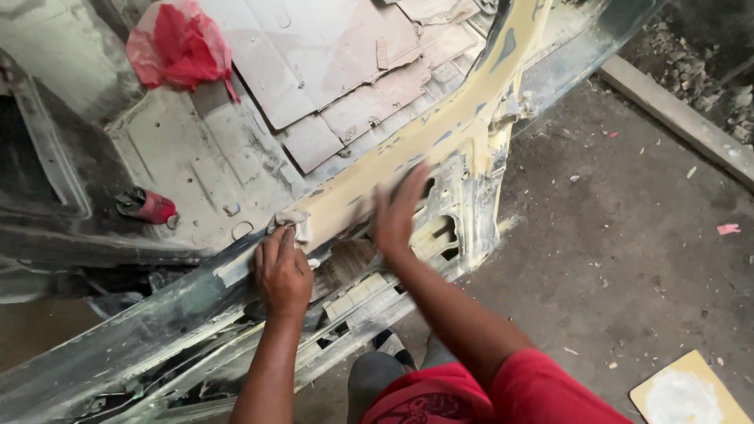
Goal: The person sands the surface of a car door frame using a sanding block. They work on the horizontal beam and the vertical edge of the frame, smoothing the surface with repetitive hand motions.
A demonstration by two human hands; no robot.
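A stripped car body sill (440,133) coated with yellowish filler runs diagonally from lower left to upper right. My left hand (281,271) rests on the sill and presses a small folded piece of sandpaper or cloth (292,221) against the filler. My right hand (397,208) lies flat, fingers together and blurred, on the filled surface just right of the left hand, holding nothing that I can see.
Inside the car shell lie cardboard sheets (330,55), a red plastic bag (177,43) and a red spray can (149,206). Dusty concrete floor (628,235) spreads to the right, with a wooden plank (675,118) and a board bearing white putty (687,392).
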